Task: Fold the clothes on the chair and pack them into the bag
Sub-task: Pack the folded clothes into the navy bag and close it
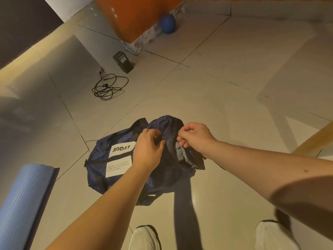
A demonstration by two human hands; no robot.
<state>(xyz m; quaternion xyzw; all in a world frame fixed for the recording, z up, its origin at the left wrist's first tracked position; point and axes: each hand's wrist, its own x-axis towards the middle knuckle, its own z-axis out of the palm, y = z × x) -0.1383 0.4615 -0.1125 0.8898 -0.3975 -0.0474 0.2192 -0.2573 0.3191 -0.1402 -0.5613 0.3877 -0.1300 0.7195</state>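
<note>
A navy bag (100, 159) lies on the tiled floor (216, 105) at the person's feet. The left hand (147, 147) grips its top edge; the right hand (194, 138) pinches the opposite edge. Pulling evenly apart should widen the mouth. Inside, grey fabric (181, 152) shows: lining or garment, unclear. No clothes in view.

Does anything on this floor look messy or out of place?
A black cable lies in a loose tangle on the tiles, near a small black box. The navy bag looks intact.
</note>
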